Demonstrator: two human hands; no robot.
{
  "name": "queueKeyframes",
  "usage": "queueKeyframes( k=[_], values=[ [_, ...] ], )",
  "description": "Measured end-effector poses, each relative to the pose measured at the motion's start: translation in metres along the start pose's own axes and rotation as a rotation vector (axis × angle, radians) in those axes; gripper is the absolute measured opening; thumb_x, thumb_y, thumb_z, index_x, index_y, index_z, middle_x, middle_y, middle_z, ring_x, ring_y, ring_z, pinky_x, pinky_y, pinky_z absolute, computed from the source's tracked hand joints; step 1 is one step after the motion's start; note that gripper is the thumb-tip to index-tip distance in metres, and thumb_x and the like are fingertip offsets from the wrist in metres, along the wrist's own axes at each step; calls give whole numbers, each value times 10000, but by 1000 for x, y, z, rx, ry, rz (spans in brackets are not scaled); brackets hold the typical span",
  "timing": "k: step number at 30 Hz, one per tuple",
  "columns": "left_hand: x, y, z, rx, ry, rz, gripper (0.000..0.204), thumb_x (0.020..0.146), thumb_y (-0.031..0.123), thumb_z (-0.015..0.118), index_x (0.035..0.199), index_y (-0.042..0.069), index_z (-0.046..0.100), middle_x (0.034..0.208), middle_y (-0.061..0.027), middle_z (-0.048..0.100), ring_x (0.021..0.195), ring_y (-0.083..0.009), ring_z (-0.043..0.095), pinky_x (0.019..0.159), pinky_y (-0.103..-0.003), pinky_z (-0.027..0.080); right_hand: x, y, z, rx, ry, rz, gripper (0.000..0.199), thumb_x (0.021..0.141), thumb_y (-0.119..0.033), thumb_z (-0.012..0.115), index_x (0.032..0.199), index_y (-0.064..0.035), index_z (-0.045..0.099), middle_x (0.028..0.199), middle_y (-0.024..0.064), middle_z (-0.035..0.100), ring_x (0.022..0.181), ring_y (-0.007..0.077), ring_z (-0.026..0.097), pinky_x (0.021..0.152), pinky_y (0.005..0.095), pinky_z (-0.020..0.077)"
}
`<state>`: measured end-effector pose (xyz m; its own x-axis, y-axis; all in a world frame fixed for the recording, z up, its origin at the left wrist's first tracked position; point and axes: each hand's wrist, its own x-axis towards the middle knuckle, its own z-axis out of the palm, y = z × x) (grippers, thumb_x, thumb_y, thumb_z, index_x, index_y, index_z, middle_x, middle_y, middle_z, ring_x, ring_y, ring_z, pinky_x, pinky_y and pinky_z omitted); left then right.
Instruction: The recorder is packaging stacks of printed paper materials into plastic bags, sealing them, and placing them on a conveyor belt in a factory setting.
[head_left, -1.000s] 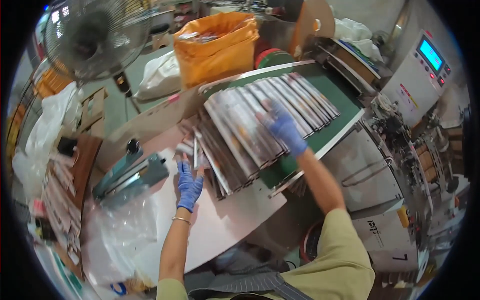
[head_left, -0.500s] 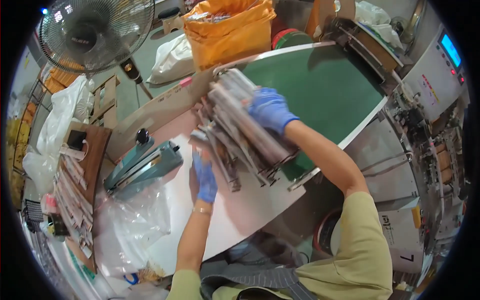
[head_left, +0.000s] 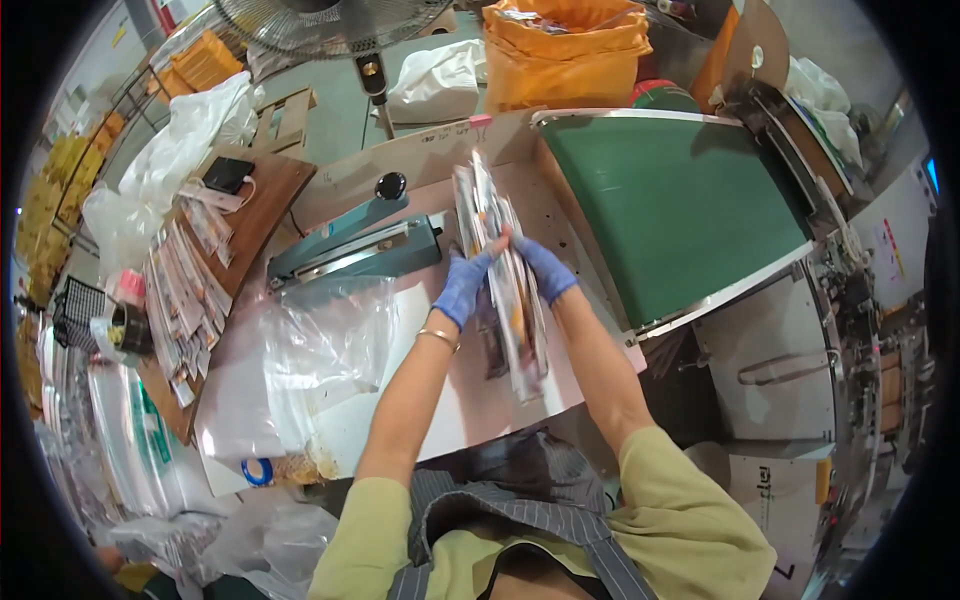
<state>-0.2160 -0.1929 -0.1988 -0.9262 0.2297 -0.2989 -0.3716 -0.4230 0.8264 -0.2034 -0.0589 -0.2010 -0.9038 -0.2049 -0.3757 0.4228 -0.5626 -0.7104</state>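
Both hands are working at the middle of the white bench (head_left: 440,420), gloved in blue. The left hand (head_left: 463,287) is pressing flat against the left face of a stack of flat packets (head_left: 500,270), fingers closed around its edge. The right hand (head_left: 543,268) is gripping the same stack from the right side, fingers wrapped over it. The stack is standing on edge, its lower end resting on the bench near the front edge and its upper end reaching toward the back edge.

Just left of the stack, a blue heat sealer (head_left: 350,250) is sitting along the back of the bench, with a black knob on top. In front of it, clear plastic bags (head_left: 310,350) are lying crumpled toward the front left corner; whether anything is in them cannot be told. A roll of blue tape (head_left: 257,471) is lying at the front left edge.

To the right of the bench, the green conveyor belt (head_left: 680,200) is running bare. Beyond it, an orange sack (head_left: 565,50) is standing open at the top, holding more packets. A white bag (head_left: 435,75) is lying on the floor beside it, contents hidden.

On the far left, a brown side table (head_left: 255,205) is carrying rows of flat packets (head_left: 185,290) and a dark phone (head_left: 227,174). A floor fan (head_left: 330,20) is standing behind the bench.
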Motion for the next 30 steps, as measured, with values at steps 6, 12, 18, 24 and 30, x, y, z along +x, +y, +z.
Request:
queueKeyframes(
  k=[6, 12, 18, 24, 30],
  values=[
    [-64, 33, -44, 137, -257, 22, 523, 638, 153, 769, 1095, 66, 528, 988, -36, 584, 892, -144, 571, 806, -276, 465, -56, 32, 38, -154, 11, -116, 453, 700, -244, 719, 1050, -11, 552, 933, 63, 611, 788, 163, 600, 722, 278, 499],
    [-109, 116, -40, 748, -363, 716, 1178, 460, 340, 869, 1374, 43, 188, 1335, -121, 350, 1247, -228, 318, 1022, -352, 264, -95, -23, 100, -422, -266, -665, 1116, 458, -257, 863, 1352, -44, 230, 1282, 89, 400, 1190, 218, 380, 996, 332, 297],
    [-110, 107, -36, 578, -607, 863, 1402, 360, 273, 910, 1406, 93, -5, 1374, -136, 281, 1269, -250, 293, 1033, -366, 254, -112, -15, 114, -479, -321, -868, 1240, 414, -308, 882, 1371, -39, 142, 1314, 132, 359, 1193, 232, 396, 1020, 371, 300],
    [-121, 90, -35, 596, -593, 626, 1036, 556, 256, 816, 1376, 60, 215, 1292, -107, 415, 1198, -204, 396, 1000, -332, 320, -120, -14, 116, -573, -333, -943, 994, 465, -280, 865, 1280, -13, 362, 1206, 126, 455, 1122, 246, 458, 973, 359, 345],
    [-185, 80, -33, 40, -535, 79, 806, 654, 270, 747, 1325, 88, 339, 1271, -92, 442, 1172, -204, 409, 1006, -334, 297, -149, -9, 137, -478, -213, -453, 795, 591, -283, 770, 1246, 6, 423, 1193, 159, 489, 1050, 215, 522, 910, 331, 406]
  ],
)
